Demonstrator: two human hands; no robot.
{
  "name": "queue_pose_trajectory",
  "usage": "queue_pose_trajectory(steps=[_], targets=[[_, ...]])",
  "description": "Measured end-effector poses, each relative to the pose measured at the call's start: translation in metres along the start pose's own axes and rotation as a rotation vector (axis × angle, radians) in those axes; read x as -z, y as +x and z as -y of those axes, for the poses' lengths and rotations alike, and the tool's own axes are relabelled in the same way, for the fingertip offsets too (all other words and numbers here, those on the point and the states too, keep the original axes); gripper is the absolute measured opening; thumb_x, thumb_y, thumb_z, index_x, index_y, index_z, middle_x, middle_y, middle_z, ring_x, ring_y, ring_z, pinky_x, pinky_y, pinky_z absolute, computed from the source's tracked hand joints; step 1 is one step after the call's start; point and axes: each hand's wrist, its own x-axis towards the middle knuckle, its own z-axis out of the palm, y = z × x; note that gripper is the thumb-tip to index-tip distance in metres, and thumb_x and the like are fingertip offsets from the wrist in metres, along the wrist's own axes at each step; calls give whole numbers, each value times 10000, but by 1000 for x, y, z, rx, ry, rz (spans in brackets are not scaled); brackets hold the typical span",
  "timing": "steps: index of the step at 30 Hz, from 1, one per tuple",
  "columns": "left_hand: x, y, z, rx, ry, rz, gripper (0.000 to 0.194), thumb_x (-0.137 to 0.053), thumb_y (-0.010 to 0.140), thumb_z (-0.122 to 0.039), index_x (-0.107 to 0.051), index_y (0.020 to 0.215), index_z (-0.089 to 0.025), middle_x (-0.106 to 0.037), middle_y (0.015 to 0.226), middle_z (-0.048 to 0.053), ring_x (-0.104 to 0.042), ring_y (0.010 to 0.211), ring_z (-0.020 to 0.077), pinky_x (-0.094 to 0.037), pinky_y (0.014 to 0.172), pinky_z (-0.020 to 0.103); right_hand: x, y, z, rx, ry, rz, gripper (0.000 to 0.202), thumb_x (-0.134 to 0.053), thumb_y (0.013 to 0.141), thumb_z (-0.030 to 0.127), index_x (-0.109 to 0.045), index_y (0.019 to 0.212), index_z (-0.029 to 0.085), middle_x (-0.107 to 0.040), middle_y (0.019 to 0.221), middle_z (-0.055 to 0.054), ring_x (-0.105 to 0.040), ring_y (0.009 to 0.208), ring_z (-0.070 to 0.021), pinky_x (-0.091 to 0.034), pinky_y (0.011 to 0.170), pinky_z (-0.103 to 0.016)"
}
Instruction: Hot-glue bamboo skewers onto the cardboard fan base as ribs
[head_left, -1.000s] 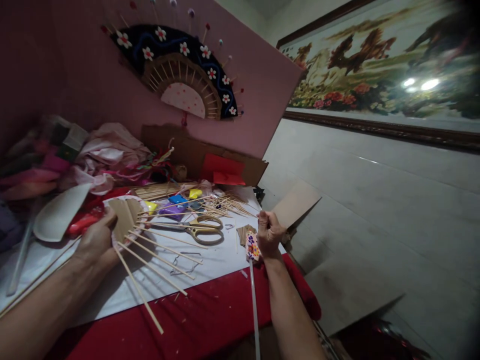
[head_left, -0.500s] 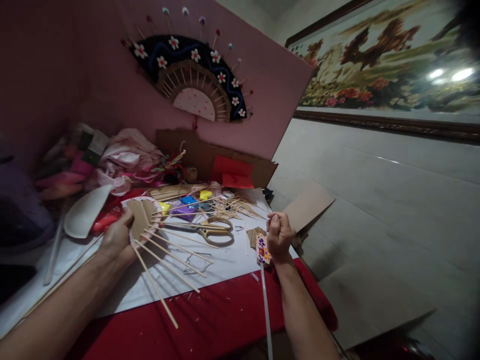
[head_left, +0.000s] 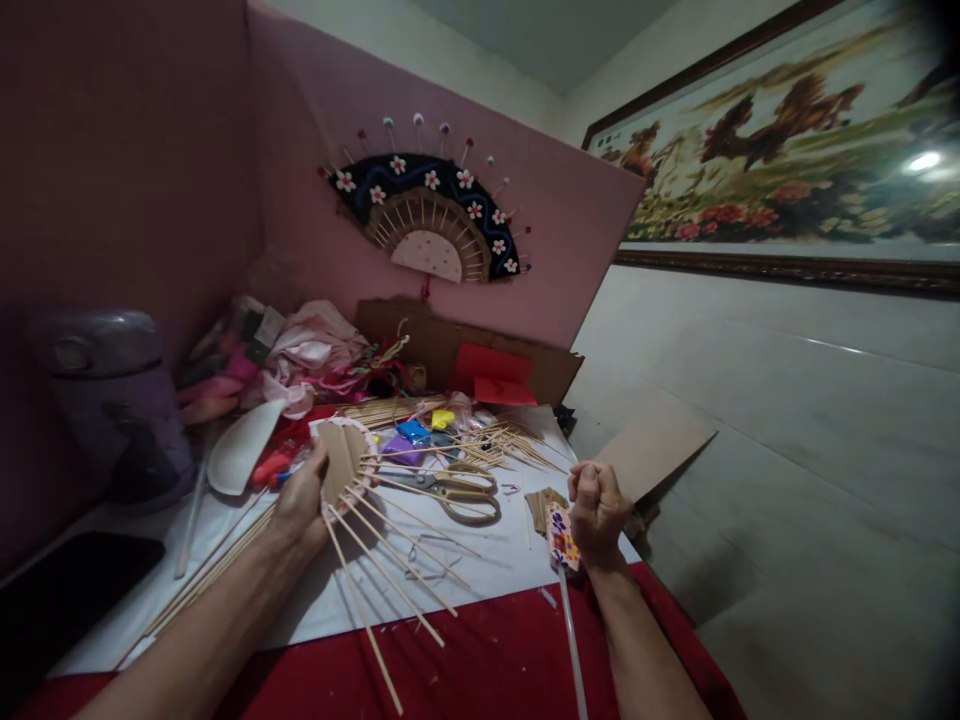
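My left hand [head_left: 304, 500] is closed on the edge of a cardboard fan base [head_left: 343, 465] with a pale rim. Several thin wooden sticks [head_left: 397, 565] spread from it toward the right, over the white sheet. My right hand [head_left: 600, 505] is a fist beside a flower-patterned glue gun [head_left: 562, 535]; whatever its fingers may hold is hidden. From the gun's rear a clear glue stick [head_left: 574, 640] runs past the table's front edge. A scrap of corrugated cardboard [head_left: 541, 508] lies at the gun's front. Between my hands rest gold-handled scissors [head_left: 469, 493].
Loose sticks [head_left: 517, 445] and colored clay packets [head_left: 405, 448] lie behind the scissors. A decorated fan [head_left: 439, 205] hangs on the pink board. At left are a purple bottle [head_left: 116, 410], a white scoop-shaped piece [head_left: 244, 448] and a dark flat object [head_left: 90, 575].
The view has swung left and up, so everything appears farther right and lower, and the purple bottle shows more fully. Both hands keep nearly the same pose.
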Motion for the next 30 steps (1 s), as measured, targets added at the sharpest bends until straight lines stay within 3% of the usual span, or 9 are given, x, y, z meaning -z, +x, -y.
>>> queue_pose_trajectory(steps=[7, 13, 24, 30], targets=[[13, 12, 7, -82, 201, 88, 343, -367, 904, -322, -606, 987, -91, -666, 650, 89, -619, 480, 185, -540, 463, 323, -2, -3, -14, 78, -81, -17, 265, -405, 893, 244, -526, 670, 168, -530, 519, 18, -498, 444, -105, -356, 482, -211], [14, 12, 8, -100, 230, 130, 338, -399, 890, -349, -627, 926, -102, -659, 641, 93, -610, 474, 187, -503, 412, 290, -4, -6, -12, 82, -32, 4, 346, -460, 881, 265, -445, 545, 181, -421, 440, 52, -391, 390, -83, -313, 444, -214], [10, 8, 4, -100, 218, 152, 330, -351, 910, -295, -618, 893, -102, -674, 653, 92, -622, 476, 181, -516, 425, 288, -7, -6, -13, 117, -37, 11, 321, -470, 886, 250, -496, 576, 173, -522, 477, 27, -468, 409, -89, -348, 458, -213], [8, 7, 5, -80, 185, 141, 244, -429, 884, -250, -632, 917, -119, -682, 663, 77, -628, 477, 176, -525, 432, 288, -7, -4, -18, 153, -61, 5, 318, -468, 887, 242, -494, 579, 168, -527, 477, 25, -451, 400, -82, -344, 454, -206]])
